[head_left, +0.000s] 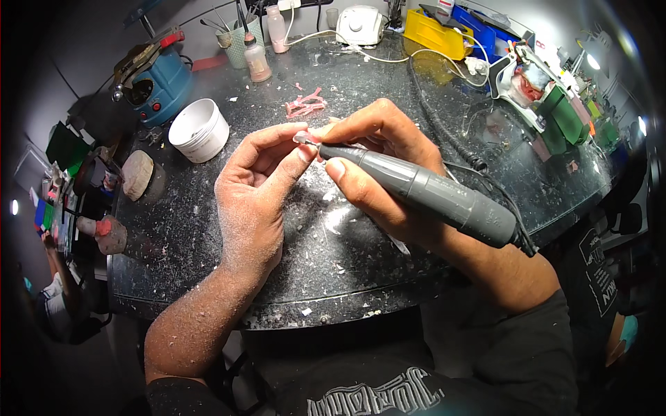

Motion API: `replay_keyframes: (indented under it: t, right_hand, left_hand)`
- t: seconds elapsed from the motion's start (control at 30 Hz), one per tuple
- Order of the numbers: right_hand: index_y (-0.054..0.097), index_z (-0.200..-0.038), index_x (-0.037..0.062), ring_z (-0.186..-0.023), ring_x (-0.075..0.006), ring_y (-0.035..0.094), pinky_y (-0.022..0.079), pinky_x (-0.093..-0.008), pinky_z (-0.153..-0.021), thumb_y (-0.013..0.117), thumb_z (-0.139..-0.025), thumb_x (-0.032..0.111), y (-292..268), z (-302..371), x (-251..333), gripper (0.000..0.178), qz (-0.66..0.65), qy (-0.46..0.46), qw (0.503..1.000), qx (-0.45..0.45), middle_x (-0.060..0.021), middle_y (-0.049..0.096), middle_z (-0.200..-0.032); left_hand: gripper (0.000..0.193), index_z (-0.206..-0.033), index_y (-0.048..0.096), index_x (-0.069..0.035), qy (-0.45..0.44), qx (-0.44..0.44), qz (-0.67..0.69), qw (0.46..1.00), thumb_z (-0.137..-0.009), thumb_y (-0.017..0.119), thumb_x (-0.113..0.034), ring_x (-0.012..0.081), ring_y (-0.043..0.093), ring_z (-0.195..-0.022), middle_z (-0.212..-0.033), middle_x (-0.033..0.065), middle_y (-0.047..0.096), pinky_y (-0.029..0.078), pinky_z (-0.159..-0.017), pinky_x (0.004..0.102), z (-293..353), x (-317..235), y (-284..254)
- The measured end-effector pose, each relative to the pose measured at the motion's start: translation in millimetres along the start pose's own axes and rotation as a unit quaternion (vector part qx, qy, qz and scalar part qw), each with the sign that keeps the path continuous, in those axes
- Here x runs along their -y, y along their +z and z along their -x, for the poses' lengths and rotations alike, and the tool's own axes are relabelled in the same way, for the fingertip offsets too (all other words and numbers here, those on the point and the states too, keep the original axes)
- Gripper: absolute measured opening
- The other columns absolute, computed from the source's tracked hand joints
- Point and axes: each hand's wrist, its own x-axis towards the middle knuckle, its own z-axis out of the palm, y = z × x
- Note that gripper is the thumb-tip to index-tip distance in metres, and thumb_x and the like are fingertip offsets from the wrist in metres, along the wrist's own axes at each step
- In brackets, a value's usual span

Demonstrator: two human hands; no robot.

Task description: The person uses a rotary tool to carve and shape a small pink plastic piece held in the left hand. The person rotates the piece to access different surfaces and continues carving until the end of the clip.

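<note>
The left hand (253, 184) is pinching a small, clear-pinkish piece (302, 138) between its thumb and fingers, holding it up over the middle of the bench (312, 288). The right hand (406, 142) is gripping a dark grey rotary tool (437, 197), its fingers wrapping around the front part of the barrel. The tool is slanting down to the right, and its thin metal bit (311, 144) is pointing left at the piece; the contact is too small to make out. Pale dust is coating the left hand and forearm.

Pink scraps (306, 105) are lying on the bench just beyond the hands. A white tub (199, 132) is standing to the left, near a blue machine (163, 84), with a rounded pale block (137, 175) resting beside them. A small bottle (257, 64) is standing toward the back, while a white control box (359, 26) and a yellow bin (437, 35) are sitting along the far edge.
</note>
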Motion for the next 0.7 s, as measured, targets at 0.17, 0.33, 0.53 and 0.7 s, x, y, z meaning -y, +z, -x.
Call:
replay_keyframes:
  t: [0.17,0.33,0.53,0.7]
  right_hand:
    - [0.058,-0.118,0.0,-0.104,-0.0153,0.065,0.049,-0.0335,-0.098,0.066,-0.094,0.006,0,1,1,0.026,-0.007,0.008,1.0,0.01,-0.0106,0.066,-0.11]
    - [0.058,-0.117,0.0003,-0.111,-0.0211,0.067,0.04,-0.0474,-0.115,0.068,-0.092,0.008,0,1,-6,0.028,0.029,-0.039,0.999,0.02,-0.0112,0.068,-0.11]
    - [0.059,-0.114,0.0007,-0.114,-0.0242,0.067,0.036,-0.0521,-0.118,0.069,-0.09,0.007,0,2,-7,0.027,0.024,-0.045,0.998,0.026,-0.013,0.069,-0.111]
    - [0.059,-0.114,0.0009,-0.115,-0.0244,0.068,0.036,-0.0523,-0.118,0.068,-0.09,0.007,0,2,-6,0.027,0.026,-0.044,0.998,0.03,-0.0133,0.069,-0.111]
  left_hand:
    - [0.024,-0.114,0.064,0.0,0.008,-0.006,0.013,1.0,-0.092,0.073,0.004,0.017,0.07,-0.103,-0.107,0.0117,0.072,0.055,-0.098,0.0303,-1,3,-2]
    - [0.021,-0.108,0.063,-0.001,0.028,-0.002,0.012,1.0,-0.091,0.073,0.005,0.0154,0.07,-0.102,-0.104,0.01,0.071,0.055,-0.097,0.0294,1,6,-5]
    - [0.019,-0.108,0.063,-0.001,0.035,0.006,-0.015,0.999,-0.092,0.072,0.005,0.0148,0.069,-0.101,-0.105,0.0097,0.071,0.055,-0.096,0.0295,1,4,-6]
    - [0.018,-0.107,0.063,-0.001,0.033,0.006,-0.006,0.999,-0.092,0.07,0.006,0.0148,0.069,-0.102,-0.105,0.0096,0.071,0.055,-0.097,0.0301,1,4,-5]
